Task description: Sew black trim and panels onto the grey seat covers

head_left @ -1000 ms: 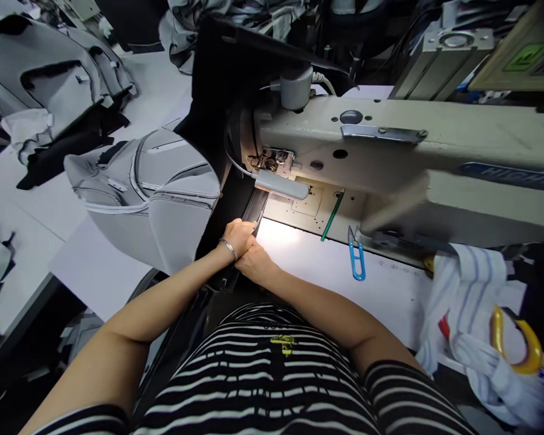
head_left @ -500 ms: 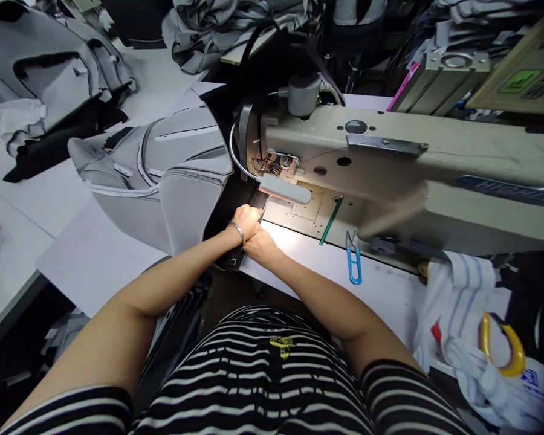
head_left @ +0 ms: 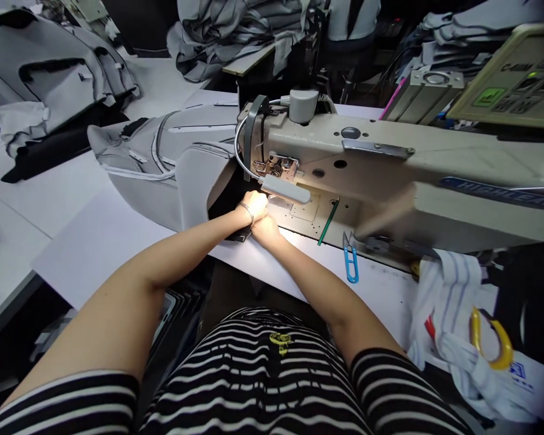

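My left hand (head_left: pixel 254 204), with a bracelet at the wrist, is closed on the edge of the black fabric (head_left: pixel 226 196), just below the sewing machine's (head_left: pixel 299 142) needle area. Touching it from the near side, my right hand (head_left: pixel 265 229) is closed on the same edge; its fingertips are mostly hidden. That black fabric belongs to a large grey sewn cover (head_left: pixel 194 175), which spreads left over the table. A grey lamp (head_left: pixel 284 188) on a bent neck lights both hands and hides the needle and part of the seam.
Right of my hands lie a green pencil (head_left: pixel 329 222) and blue thread snips (head_left: pixel 350 260). White striped cloth (head_left: pixel 457 284) and a yellow-handled tool (head_left: pixel 492 339) are at the right. More grey covers (head_left: pixel 68 78) are at the back left. A control panel (head_left: pixel 512 84) stands at back right.
Both hands and the black fabric edge have moved forward, closer to the needle area. The grey cover has shifted a little to the right with them.
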Demonstrator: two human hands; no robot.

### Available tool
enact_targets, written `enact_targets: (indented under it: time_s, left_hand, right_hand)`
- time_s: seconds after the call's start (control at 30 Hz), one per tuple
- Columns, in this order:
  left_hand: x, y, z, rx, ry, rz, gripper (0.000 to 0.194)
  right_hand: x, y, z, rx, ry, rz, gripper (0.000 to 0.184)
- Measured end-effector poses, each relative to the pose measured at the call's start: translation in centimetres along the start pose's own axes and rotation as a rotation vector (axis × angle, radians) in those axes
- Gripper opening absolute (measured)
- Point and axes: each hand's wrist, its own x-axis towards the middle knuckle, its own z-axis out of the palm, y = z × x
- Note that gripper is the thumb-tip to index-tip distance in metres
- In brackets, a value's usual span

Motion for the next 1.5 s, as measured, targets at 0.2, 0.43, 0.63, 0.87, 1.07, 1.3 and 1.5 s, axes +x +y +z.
enact_targets:
  time_s: [0.2,0.43,0.63,0.87,1.07,1.3,1.5]
  left_hand:
    - [-5.1,-4.4,1.0,-0.029,0.028,0.388,0.025]
    - [-8.5,-6.8,5.4,0.035,0.077,0.536,0.029]
    - [-8.8,-5.9,8.0,0.078,0.163,0.549,0.034]
    - [-9.0,-7.0,9.7,0.171,0.475,0.664,0.031]
    - [-8.0,-6.5,10.4,0.137,0.642,0.643,0.030]
    - [-7.8,-5.6,10.8,0.075,0.701,0.629,0.030]
    - [-7.3,-4.9,11.1,0.027,0.715,0.611,0.032]
  right_hand:
    - [-2.2,-3.0,-2.6,0.171,-0.138,-0.070,0.029]
    - [-4.0,-7.7,-1.9,0.156,-0.157,-0.115,0.030]
    - [-5.0,-8.0,-0.2,-0.003,-0.092,-0.279,0.030]
    - [-4.9,-7.6,-0.1,-0.042,-0.033,-0.280,0.030]
    - [-5.6,-7.8,0.6,-0.018,0.068,-0.273,0.036]
    - [-5.7,-7.9,0.4,-0.098,0.047,-0.309,0.031]
    - [-5.2,-7.5,0.3,-0.036,-0.083,-0.305,0.024]
